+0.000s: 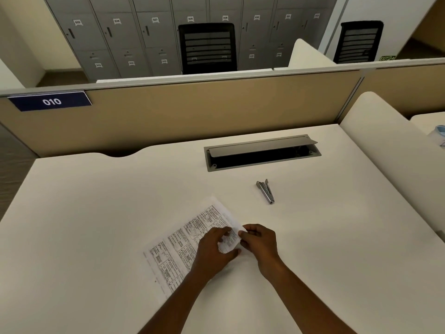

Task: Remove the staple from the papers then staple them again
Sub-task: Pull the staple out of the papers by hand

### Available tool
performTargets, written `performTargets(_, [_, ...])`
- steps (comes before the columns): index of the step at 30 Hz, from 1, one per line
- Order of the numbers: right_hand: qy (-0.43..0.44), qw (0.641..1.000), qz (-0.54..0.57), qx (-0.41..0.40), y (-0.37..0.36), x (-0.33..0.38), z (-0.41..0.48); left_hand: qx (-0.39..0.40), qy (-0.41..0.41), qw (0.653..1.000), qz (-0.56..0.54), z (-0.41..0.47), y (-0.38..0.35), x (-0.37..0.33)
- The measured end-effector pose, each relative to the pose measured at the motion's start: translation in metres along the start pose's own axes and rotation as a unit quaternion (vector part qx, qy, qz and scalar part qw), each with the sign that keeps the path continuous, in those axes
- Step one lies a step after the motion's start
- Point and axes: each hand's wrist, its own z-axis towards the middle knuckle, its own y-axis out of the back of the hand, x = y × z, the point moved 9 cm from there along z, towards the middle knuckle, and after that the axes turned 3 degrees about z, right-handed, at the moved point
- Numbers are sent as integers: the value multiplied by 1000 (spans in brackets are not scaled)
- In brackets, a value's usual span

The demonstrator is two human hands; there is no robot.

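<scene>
Printed papers lie slanted on the white desk, filled with small tables of text. My left hand rests on their right corner, fingers curled and pinching the lifted corner. My right hand meets it from the right, its fingertips pinched at the same corner edge. The staple itself is too small to make out. A small metal stapler lies on the desk beyond my hands, untouched, well apart from the papers.
An open cable hatch with a raised grey flap is sunk into the desk behind the stapler. A beige partition with a "010" label closes the back. A white divider bounds the right side.
</scene>
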Motion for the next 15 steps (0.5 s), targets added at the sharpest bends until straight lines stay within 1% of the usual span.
performTargets(4, [3,998,61,35,-16,27,-18,-51,-95,991,82,-6,30,-44])
performTargets(8, [41,992,93,71,-36,69,-42,-150,-179,966,108,-15,73,-92])
performTargets(10, [67,988,99,94,-46,90,-55,-192,-199,955,112,-16,94,-108])
performTargets(15, [145,977,84,133,-68,144,-87,-261,-230,932,102,-18,137,-140])
